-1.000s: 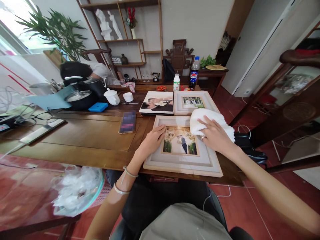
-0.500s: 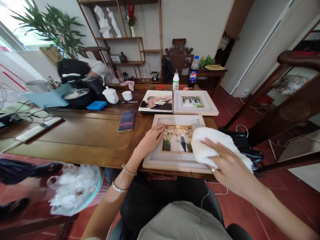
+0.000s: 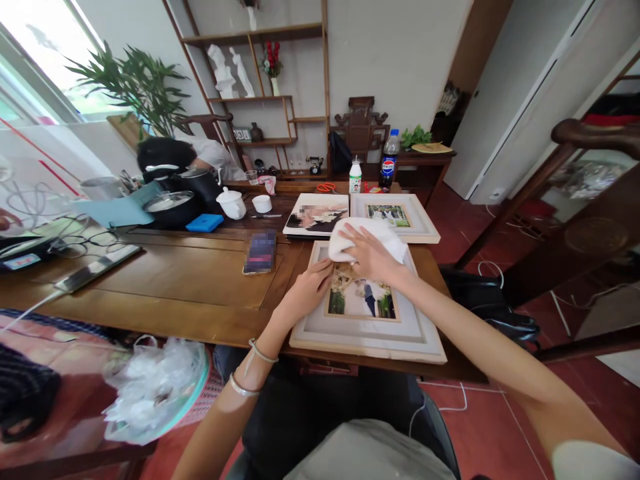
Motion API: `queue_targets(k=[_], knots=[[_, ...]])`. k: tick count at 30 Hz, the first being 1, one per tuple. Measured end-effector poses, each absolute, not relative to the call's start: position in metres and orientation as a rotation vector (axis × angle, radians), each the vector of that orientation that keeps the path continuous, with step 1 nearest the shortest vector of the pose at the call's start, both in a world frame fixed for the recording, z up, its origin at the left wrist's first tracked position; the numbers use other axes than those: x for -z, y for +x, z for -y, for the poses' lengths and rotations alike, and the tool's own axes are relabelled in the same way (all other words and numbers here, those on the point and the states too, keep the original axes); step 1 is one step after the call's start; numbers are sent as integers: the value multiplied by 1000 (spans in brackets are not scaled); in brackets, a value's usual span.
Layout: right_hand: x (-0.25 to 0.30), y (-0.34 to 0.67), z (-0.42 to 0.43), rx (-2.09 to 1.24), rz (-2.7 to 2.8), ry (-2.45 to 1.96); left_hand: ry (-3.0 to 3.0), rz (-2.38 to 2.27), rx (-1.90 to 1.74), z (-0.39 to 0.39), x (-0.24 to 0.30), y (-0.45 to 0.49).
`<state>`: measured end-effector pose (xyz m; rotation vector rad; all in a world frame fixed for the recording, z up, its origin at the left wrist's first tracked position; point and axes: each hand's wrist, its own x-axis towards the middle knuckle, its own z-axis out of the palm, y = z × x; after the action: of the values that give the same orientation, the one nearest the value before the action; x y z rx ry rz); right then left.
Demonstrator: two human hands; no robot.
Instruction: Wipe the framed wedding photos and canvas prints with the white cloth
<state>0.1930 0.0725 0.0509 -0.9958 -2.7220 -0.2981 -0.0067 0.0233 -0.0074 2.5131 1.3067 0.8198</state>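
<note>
A pale picture frame (image 3: 367, 331) with a wedding photo lies flat at the near edge of the wooden table (image 3: 185, 280). My left hand (image 3: 307, 291) rests on the frame's left side, fingers laid flat on it. My right hand (image 3: 371, 255) presses a white cloth (image 3: 350, 239) down on the frame's far edge, fingers spread over the cloth.
Two more framed pictures (image 3: 395, 215) (image 3: 316, 216) lie beyond. A phone (image 3: 260, 251) is to the left, then a teapot (image 3: 231, 203), cup, pots and cables. Bottles (image 3: 389, 160) stand at the far edge. Another person bends at the back left. A basket with plastic bags (image 3: 157, 387) sits near my left.
My right hand slid the cloth from the frame's upper right down to its lower right corner, then up to the far edge. My left hand stayed on the frame.
</note>
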Motion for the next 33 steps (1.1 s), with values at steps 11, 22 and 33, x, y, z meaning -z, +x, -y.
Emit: queue_targets(k=[11,22,33], knots=[[-50,218,-69,400,2771,-1144,2479,-1356,-791,-21,5,-5],[-48,278,1,296,2713,-1264,2431,-1403,-820,-20,6,-4],[-45,255,45,77,2684,-1196,2474,-1367,-796,-17,2,-5]])
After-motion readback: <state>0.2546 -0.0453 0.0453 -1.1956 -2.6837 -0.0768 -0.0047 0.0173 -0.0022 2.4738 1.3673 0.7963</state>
